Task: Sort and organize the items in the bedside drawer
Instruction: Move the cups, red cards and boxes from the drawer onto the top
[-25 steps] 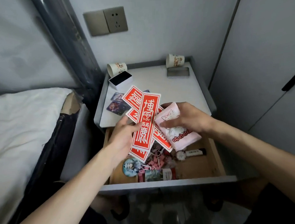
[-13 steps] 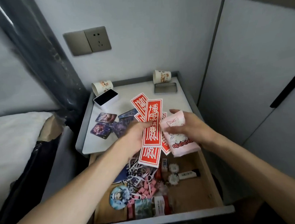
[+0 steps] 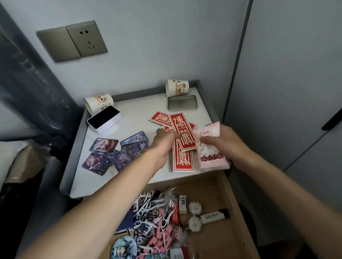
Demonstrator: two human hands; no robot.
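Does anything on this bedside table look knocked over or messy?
Yes. The left paper cup beside the white box and the right paper cup behind the metal tin both lie on their sides. The red cards sit fanned crookedly, and the open drawer holds a tangled jumble.
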